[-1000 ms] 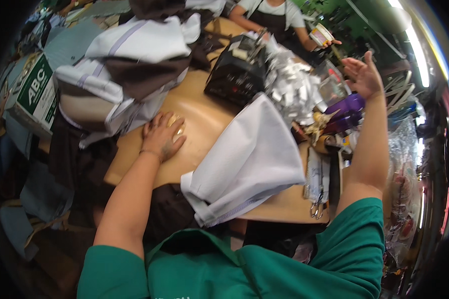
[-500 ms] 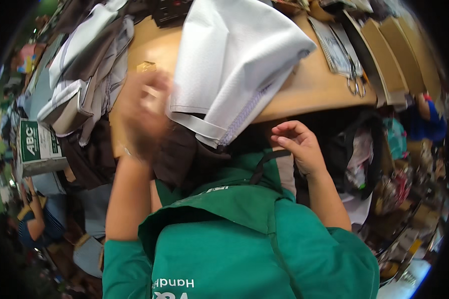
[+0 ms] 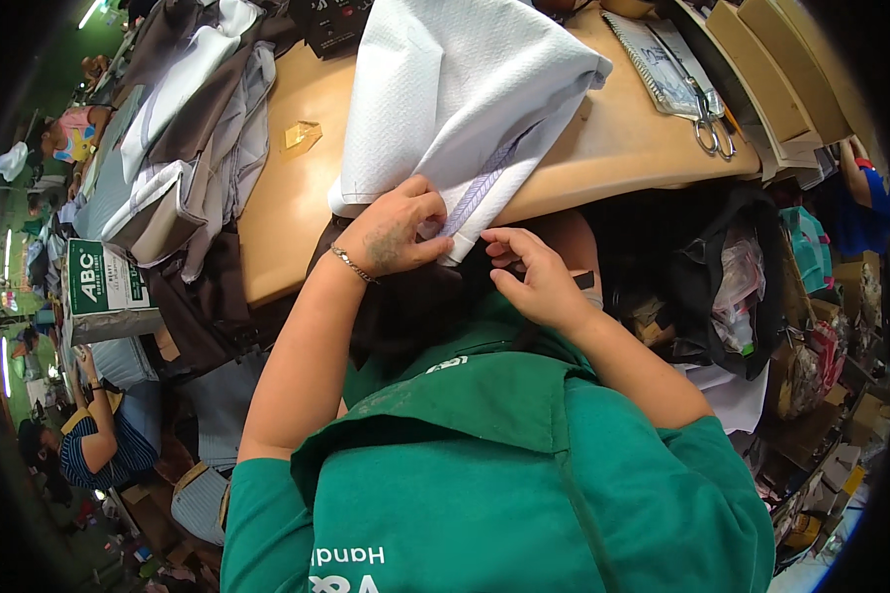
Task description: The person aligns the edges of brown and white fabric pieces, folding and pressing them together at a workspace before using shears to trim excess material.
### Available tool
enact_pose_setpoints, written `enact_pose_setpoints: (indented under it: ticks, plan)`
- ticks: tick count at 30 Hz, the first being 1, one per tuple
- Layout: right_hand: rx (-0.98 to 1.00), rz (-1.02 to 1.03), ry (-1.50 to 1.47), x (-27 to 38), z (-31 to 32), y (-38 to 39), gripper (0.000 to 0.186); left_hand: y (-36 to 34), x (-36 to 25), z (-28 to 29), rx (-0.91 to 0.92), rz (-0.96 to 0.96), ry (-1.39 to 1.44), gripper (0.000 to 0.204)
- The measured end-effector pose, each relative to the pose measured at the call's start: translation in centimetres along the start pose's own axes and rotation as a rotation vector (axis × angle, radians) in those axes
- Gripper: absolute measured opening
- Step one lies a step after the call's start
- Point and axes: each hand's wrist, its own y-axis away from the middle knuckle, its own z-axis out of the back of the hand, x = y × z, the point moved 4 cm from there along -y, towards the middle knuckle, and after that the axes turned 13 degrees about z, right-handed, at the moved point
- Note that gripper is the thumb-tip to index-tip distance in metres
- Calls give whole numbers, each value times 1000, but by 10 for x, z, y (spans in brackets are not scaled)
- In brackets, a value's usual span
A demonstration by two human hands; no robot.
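A white textured cloth piece (image 3: pixel 396 109) with a purple patterned band (image 3: pixel 483 186) lies over the front edge of the wooden table, its narrow folded corner hanging toward me. My left hand (image 3: pixel 402 229) is closed on the lower edge of this cloth, thumb and fingers bent together beside the band. Just right of the corner is my right hand (image 3: pixel 539 282). Its fingers are half bent with the thumb a little apart, and I see nothing between them. Dark fabric (image 3: pixel 396 311) hangs below my left hand.
On the table (image 3: pixel 292 212) lie a small amber, shiny piece (image 3: pixel 303 137), a spiral notebook (image 3: pixel 653 69) and scissors (image 3: pixel 714 136). Folded grey and white cloths (image 3: pixel 203 138) are stacked at left, by a green-white box (image 3: pixel 109 287). A black bag (image 3: pixel 727 287) hangs at right. Other people work farther off.
My left hand has come down and right from beside the cloth onto its lower edge. My right hand has moved left, close to the corner. The hanging corner has shifted.
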Motion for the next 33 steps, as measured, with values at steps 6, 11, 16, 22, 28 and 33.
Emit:
enact_pose_setpoints:
  ticks: [6, 11, 16, 22, 28, 33]
  plan:
    - [114, 219, 484, 19, -14, 2, 55, 0, 8, -2, -12, -62, 65, 17]
    - [207, 264, 892, 20, -25, -4, 62, -3, 9, -1, 72, -32, 79, 16]
    - [317, 210, 901, 19, -48, -4, 60, -6, 16, 0, 82, -76, 116, 18]
    - [186, 301, 709, 26, -37, 12, 68, -4, 16, -2, 60, -110, 85, 19]
    - [182, 232, 766, 11, -41, 8, 70, -2, 16, -1, 12, -108, 60, 20]
    - [218, 58, 597, -4, -54, 10, 80, -2, 13, 1, 2, -94, 82, 18]
